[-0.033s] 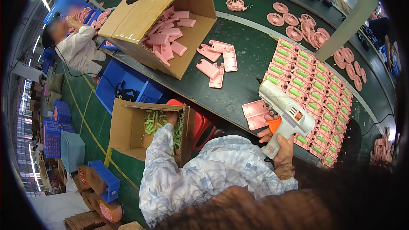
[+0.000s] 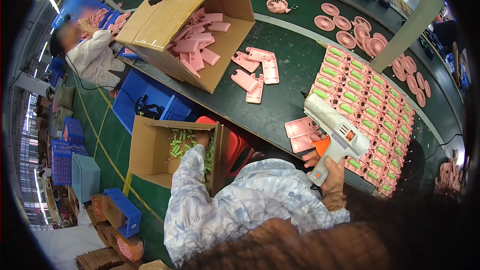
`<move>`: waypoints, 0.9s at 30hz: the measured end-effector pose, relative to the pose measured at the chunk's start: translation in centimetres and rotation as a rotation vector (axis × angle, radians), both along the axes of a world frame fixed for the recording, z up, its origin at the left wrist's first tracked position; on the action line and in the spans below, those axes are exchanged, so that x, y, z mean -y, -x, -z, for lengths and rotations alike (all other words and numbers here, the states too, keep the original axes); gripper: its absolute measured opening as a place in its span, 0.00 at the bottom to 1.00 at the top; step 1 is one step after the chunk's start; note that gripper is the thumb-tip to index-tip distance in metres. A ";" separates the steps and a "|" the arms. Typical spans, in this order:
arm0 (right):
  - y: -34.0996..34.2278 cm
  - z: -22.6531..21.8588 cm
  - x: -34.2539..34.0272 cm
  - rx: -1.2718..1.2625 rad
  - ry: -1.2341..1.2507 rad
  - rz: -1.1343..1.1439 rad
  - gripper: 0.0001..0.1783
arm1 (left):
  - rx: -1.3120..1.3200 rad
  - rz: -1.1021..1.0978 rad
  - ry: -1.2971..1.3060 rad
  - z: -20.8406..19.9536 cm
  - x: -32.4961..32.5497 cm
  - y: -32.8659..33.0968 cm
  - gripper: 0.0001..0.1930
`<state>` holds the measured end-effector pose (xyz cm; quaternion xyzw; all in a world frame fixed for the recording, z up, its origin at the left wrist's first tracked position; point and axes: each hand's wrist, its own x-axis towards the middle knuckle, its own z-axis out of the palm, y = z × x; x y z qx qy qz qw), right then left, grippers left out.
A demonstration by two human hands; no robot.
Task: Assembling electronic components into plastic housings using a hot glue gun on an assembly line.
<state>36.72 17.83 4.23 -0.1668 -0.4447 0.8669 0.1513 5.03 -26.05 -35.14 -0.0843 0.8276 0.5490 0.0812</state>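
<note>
My right hand [image 2: 332, 174] is closed around the handle of a white hot glue gun [image 2: 342, 140] with an orange trigger. The gun is held over the table's near edge. Right by its fingers lie opened pink plastic casings [image 2: 301, 135]. My left hand [image 2: 202, 138] reaches down into a cardboard box [image 2: 150, 157] of loose green battery cells [image 2: 176, 149]. Its fingers are hidden among the cells and by the box wall. Beyond the glue gun, rows of pink casings [image 2: 345, 95] lie on the table, each with a green cell and thin wires.
A large cardboard box [image 2: 185, 0] of pink casings [image 2: 192, 45] lies on its side on the dark table [image 2: 225, 101]. Several loose casings [image 2: 255, 72] are beside it. Pink fan grilles [image 2: 360, 32] lie behind a grey post [image 2: 407, 27]. A red stool [image 2: 237, 152] stands below; another person [image 2: 95, 55] sits at far left.
</note>
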 end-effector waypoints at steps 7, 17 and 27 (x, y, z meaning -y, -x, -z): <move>0.7 0.3 0.1 -0.050 -0.006 0.005 0.32 | 0.074 0.386 0.730 -6.6 -2.4 -1.6 0.18; 0.7 0.7 -0.8 -0.067 0.029 -0.053 0.38 | 0.400 -0.149 -0.697 -25.3 3.6 -7.6 0.04; -0.2 1.0 -1.7 -0.167 0.057 -0.105 0.33 | 0.241 0.128 -0.672 -39.9 -1.3 -5.7 0.06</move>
